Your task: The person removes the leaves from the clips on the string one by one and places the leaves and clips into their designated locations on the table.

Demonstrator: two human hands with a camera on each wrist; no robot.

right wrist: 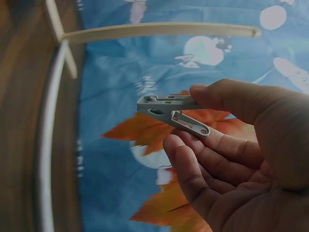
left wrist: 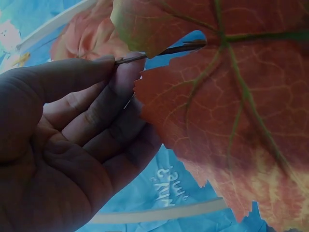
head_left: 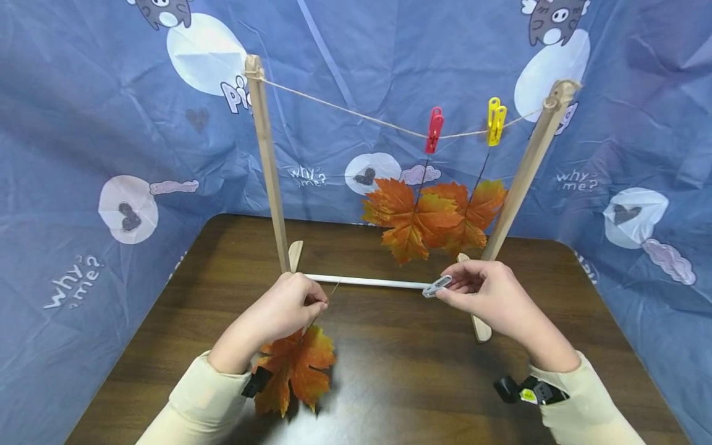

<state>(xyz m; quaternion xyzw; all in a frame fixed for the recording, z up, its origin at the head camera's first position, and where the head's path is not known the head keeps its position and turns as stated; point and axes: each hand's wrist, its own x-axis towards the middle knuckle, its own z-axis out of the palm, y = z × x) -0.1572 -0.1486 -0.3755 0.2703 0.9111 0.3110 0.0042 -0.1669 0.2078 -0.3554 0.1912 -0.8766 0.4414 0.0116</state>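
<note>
While 2 leaves [head_left: 413, 217] hang, blue cloth [head_left: 384, 62] flanks the table [head_left: 389, 364].

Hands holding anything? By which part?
Left hand: an orange leaf, pinched by its stem. Right hand: a gray clothespin, by its handles.

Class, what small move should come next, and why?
Probably raise the held leaf toward the string: the left hand pinches its stem, the right hand holds a grey clothespin, and the red clothespin and yellow clothespin hold two hanging leaves there.
</note>
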